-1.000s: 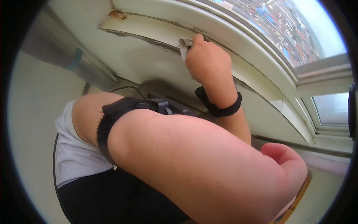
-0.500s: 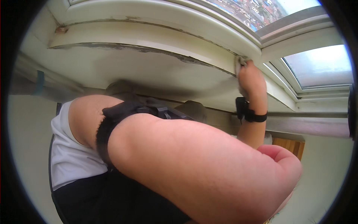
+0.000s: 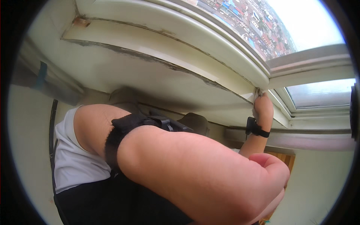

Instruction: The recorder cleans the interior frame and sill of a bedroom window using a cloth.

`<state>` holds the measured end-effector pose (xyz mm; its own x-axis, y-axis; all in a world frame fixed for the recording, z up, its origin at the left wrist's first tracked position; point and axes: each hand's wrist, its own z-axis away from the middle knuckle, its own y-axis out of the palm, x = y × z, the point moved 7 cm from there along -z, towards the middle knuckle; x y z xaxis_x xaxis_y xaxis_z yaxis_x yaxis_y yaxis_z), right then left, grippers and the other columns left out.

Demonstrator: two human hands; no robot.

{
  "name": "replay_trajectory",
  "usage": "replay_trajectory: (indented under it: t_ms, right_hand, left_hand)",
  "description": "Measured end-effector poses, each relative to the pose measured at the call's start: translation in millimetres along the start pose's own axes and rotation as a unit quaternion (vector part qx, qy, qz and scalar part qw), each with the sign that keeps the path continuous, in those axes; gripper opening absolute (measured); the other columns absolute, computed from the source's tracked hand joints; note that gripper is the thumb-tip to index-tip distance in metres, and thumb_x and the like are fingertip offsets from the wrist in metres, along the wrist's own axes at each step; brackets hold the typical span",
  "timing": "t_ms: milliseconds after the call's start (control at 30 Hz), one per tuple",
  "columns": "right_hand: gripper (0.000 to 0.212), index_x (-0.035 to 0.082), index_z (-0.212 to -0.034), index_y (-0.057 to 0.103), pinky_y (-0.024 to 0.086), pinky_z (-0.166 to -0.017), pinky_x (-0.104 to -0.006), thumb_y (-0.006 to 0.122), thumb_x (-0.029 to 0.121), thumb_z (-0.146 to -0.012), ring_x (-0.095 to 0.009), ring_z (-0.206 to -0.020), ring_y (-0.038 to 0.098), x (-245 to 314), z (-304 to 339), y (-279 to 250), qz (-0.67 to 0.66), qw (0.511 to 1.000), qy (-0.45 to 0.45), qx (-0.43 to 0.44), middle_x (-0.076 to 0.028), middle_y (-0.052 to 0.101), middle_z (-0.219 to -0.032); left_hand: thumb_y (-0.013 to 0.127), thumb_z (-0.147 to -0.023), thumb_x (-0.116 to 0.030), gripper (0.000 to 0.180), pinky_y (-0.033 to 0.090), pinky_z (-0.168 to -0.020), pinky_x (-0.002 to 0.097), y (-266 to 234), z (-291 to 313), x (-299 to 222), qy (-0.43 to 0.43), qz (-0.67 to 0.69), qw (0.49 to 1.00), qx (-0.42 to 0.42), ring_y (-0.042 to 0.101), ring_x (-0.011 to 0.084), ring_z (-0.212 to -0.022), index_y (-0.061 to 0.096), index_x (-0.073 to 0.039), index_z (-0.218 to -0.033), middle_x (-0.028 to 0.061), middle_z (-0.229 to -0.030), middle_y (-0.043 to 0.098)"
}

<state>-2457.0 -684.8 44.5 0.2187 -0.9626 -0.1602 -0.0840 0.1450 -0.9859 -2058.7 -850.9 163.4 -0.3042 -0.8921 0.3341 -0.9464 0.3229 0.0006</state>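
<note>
At the right end of a cream window ledge [image 3: 195,60], my right hand [image 3: 264,107] is closed on a small pale grey cloth [image 3: 258,93]. The cloth presses against the ledge face, just below the window frame's corner. A black strap with a small dark box [image 3: 252,126] circles that wrist. Large in the foreground, my bare left arm [image 3: 187,161] lies across the view, with a wide black band [image 3: 116,138] round it. How its fingers are held cannot be made out. Behind it, part of my right forearm is hidden.
Dark, worn seams run along the ledge, above a pale wall. The window [image 3: 255,26] overlooks a town far below; a second pane [image 3: 318,93] stands at right. A pale pipe [image 3: 307,140] runs below it. White cloth [image 3: 77,157] and black cloth [image 3: 112,198] fill the lower left.
My right hand has slid the cloth along the ledge, closer to the frame's corner. The view has tilted, bringing more of the window in. My left arm keeps much the same pose.
</note>
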Motion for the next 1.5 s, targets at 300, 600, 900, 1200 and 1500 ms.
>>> replay_trajectory:
  t_ms: [300, 600, 900, 1200, 1500]
  right_hand:
    - [0.037, -0.004, -0.126, 0.060, 0.053, -0.094, -0.0585, 0.050, 0.015, -0.095, -0.052, -0.108, 0.068, 127.7, 52.1, -23.0, 0.016, 0.998, -0.068, 0.002, -0.035, 0.071, -0.112]
    - [0.016, 0.003, -0.103, 0.062, 0.060, -0.068, -0.0497, 0.060, 0.016, -0.095, -0.038, -0.078, 0.076, 421.6, 213.8, -57.0, -0.148, 0.898, -0.409, -0.059, -0.020, 0.076, -0.082]
    - [0.018, 0.003, -0.098, 0.063, 0.060, -0.064, -0.0437, 0.067, 0.017, -0.088, -0.034, -0.076, 0.076, 499.9, 239.7, -76.1, -0.259, 0.827, -0.493, -0.071, -0.014, 0.075, -0.079]
    - [0.028, 0.005, -0.104, 0.065, 0.060, -0.073, -0.0493, 0.062, 0.032, -0.099, -0.039, -0.084, 0.076, 358.4, 179.0, -55.3, -0.228, 0.877, -0.424, -0.003, -0.021, 0.077, -0.089]
    - [0.044, 0.010, -0.136, 0.061, 0.055, -0.094, -0.0567, 0.050, 0.040, -0.105, -0.045, -0.109, 0.071, 111.2, 58.4, -14.2, -0.092, 0.986, -0.138, 0.037, -0.026, 0.075, -0.115]
  left_hand:
    - [0.065, -0.080, -0.011, 0.016, 0.043, -0.065, 0.0305, -71.6, 29.6, 59.7, 0.035, 0.012, 0.994, 0.104, 0.049, 0.0195, -0.068, 0.058, -0.004, -0.068, 0.0035, -0.077, 0.049]
    - [0.075, -0.082, -0.013, 0.018, 0.057, -0.080, 0.0431, -132.1, 137.0, 164.1, -0.276, -0.126, 0.889, 0.343, 0.069, 0.0303, -0.091, 0.069, -0.003, -0.096, 0.0109, -0.097, 0.069]
    - [0.063, -0.081, 0.004, 0.044, 0.053, -0.105, 0.0482, -154.3, 203.5, 190.8, -0.372, -0.232, 0.826, 0.356, 0.060, 0.0453, -0.124, 0.064, 0.009, -0.125, 0.0268, -0.131, 0.065]
    - [0.070, -0.096, -0.027, 0.048, 0.034, -0.120, 0.0602, -86.7, 227.4, 159.5, -0.361, -0.244, 0.804, 0.405, 0.055, 0.0408, -0.138, 0.064, 0.000, -0.135, 0.0199, -0.145, 0.062]
    - [0.065, -0.098, -0.035, 0.045, 0.035, -0.117, 0.0586, -79.1, 239.8, 154.0, -0.337, -0.297, 0.834, 0.322, 0.056, 0.0383, -0.133, 0.068, -0.006, -0.131, 0.0142, -0.138, 0.066]
